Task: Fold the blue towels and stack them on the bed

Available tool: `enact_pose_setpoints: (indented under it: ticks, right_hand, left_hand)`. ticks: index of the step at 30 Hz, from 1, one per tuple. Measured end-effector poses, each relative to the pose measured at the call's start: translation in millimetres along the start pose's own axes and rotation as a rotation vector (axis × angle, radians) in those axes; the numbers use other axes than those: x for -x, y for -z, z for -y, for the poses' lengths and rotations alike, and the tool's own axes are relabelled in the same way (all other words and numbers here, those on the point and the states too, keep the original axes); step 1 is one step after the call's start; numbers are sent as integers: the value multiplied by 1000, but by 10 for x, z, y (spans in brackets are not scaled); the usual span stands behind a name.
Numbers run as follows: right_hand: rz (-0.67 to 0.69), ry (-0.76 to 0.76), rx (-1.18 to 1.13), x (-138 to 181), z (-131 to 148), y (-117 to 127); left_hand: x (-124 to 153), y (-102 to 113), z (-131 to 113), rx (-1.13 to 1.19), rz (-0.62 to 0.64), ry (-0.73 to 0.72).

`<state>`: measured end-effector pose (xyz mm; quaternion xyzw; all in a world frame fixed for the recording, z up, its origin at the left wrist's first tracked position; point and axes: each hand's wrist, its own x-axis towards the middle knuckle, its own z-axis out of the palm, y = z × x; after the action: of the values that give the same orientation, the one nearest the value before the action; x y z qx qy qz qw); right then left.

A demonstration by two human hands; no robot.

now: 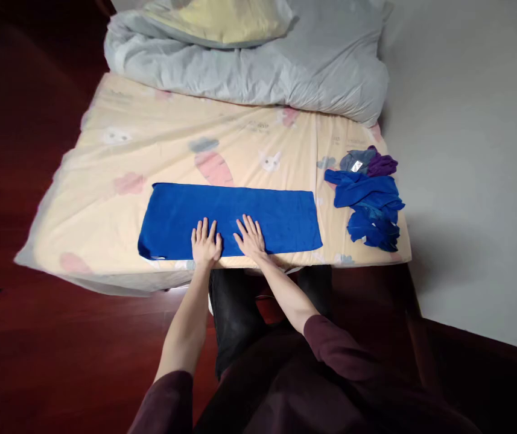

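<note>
A blue towel (280, 217) lies spread as a long rectangle near the front edge of the bed (149, 138). My left hand (206, 242) rests palm down on its front part, fingers spread. Just to the right, my right hand (250, 237) also lies flat on the cloth, fingers apart. Neither hand grips anything. The towel's left end looks slightly uneven, with a small pale tag at its front left corner.
Crumpled cloths in blue (369, 193), purple (382, 164) and grey (355, 160) lie at the bed's right side. A grey quilt (240, 75) and a yellow pillow (226, 21) occupy the far end. A pale wall (475, 181) borders the right; dark red floor (59, 349) shows left.
</note>
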<state>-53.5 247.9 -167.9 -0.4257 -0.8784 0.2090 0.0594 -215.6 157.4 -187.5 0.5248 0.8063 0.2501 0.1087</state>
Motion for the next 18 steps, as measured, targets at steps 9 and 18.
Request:
enact_pose_setpoints:
  ticks: [9,18]
  right_hand:
    - [-235,-298,80,601,-1531,484]
    - [-321,-369,139,779,-1957,472]
  left_hand:
    - [28,-24,-1,-35,-22,-24]
    - [-15,-39,-43,-88,5,-8]
